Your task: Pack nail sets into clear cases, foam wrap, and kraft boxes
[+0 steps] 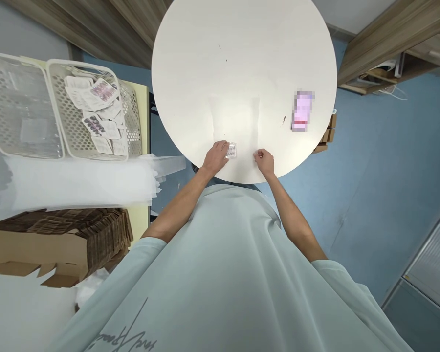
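Near the front edge of the round white table (242, 73), my left hand (215, 156) grips the left side of a small clear packet (231, 150) with dark markings on it. The packet lies against the tabletop, and my fingers cover part of it. To the right, my right hand (265, 161) is closed in a pinch just over the table. A pale, see-through bit seems to show at its fingertips, too small to name. The two hands are apart.
A blurred pink phone-like object (302, 111) lies at the table's right. At left, a white basket (88, 110) holds printed cards, beside another basket (24, 105) of clear plastic. Below are white plastic sheets (80, 183) and folded cardboard boxes (58, 239).
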A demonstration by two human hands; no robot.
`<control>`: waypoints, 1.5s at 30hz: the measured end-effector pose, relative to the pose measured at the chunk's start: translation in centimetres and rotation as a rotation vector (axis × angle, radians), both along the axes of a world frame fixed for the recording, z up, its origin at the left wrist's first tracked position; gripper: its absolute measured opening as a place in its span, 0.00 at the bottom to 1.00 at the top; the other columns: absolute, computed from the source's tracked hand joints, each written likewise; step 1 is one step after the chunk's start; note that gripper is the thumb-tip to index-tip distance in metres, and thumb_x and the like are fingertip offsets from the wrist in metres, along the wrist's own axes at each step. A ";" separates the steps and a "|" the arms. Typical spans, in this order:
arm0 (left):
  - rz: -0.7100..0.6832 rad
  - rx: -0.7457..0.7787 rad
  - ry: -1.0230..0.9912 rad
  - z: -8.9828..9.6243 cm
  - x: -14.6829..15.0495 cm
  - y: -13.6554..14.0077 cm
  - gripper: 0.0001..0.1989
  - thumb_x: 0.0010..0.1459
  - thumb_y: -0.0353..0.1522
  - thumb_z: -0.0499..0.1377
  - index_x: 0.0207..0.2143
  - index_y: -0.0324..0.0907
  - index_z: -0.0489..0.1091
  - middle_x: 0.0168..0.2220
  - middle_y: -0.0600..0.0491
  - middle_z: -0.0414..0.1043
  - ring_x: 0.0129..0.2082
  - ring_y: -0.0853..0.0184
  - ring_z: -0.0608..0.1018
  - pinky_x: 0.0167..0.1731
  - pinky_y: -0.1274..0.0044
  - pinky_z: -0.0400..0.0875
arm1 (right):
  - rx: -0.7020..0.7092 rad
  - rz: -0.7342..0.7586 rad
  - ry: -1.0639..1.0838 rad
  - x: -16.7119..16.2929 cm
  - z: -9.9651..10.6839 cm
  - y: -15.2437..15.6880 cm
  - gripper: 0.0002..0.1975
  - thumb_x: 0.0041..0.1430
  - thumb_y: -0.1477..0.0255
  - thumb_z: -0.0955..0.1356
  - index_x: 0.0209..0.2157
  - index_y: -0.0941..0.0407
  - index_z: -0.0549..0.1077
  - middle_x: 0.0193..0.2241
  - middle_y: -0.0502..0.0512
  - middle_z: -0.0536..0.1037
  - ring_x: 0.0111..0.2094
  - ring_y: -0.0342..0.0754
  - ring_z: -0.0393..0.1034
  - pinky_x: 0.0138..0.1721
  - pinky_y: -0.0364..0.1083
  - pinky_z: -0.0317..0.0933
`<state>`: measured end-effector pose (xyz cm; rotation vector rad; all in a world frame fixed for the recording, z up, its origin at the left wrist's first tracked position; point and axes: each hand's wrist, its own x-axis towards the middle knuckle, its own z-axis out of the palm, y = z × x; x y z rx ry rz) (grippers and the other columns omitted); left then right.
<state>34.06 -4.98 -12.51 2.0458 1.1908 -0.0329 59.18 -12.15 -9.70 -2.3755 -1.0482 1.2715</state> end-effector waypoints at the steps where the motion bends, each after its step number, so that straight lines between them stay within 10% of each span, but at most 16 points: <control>1: 0.005 0.003 -0.001 -0.1 0.0 -0.1 0.37 0.60 0.26 0.64 0.72 0.40 0.70 0.74 0.33 0.70 0.75 0.40 0.71 0.71 0.49 0.74 | 0.013 0.002 0.007 -0.1 0.3 0.0 0.07 0.72 0.67 0.68 0.45 0.52 0.77 0.48 0.58 0.87 0.46 0.53 0.82 0.53 0.51 0.72; 13: 0.165 -0.021 -0.077 -0.2 -0.3 -1.4 0.34 0.71 0.42 0.65 0.75 0.42 0.66 0.79 0.34 0.62 0.80 0.42 0.65 0.75 0.50 0.70 | 0.158 0.245 -0.034 -5.3 3.8 1.2 0.07 0.78 0.67 0.67 0.44 0.52 0.75 0.51 0.59 0.82 0.49 0.54 0.78 0.51 0.51 0.70; 22: 0.574 -0.076 -0.076 1.8 -0.7 -2.5 0.24 0.83 0.42 0.45 0.56 0.43 0.79 0.58 0.39 0.84 0.58 0.53 0.85 0.62 0.62 0.79 | 0.093 0.482 -0.049 -9.6 2.1 2.6 0.09 0.81 0.67 0.66 0.47 0.54 0.79 0.55 0.61 0.79 0.52 0.57 0.77 0.49 0.52 0.70; 28: 0.688 -0.240 -0.030 2.5 0.3 -1.4 0.13 0.77 0.43 0.60 0.47 0.44 0.79 0.54 0.43 0.87 0.54 0.52 0.87 0.59 0.64 0.78 | 0.083 0.551 -0.018 -11.1 0.9 2.8 0.11 0.81 0.68 0.65 0.50 0.54 0.80 0.59 0.64 0.79 0.51 0.58 0.77 0.50 0.54 0.73; 45: 0.680 -0.202 0.164 1.2 0.1 0.0 0.10 0.77 0.34 0.55 0.46 0.46 0.76 0.52 0.41 0.86 0.57 0.47 0.84 0.59 0.62 0.74 | 0.010 0.263 -0.043 -7.5 -0.7 2.9 0.16 0.79 0.63 0.70 0.60 0.57 0.76 0.58 0.66 0.84 0.58 0.61 0.80 0.58 0.56 0.74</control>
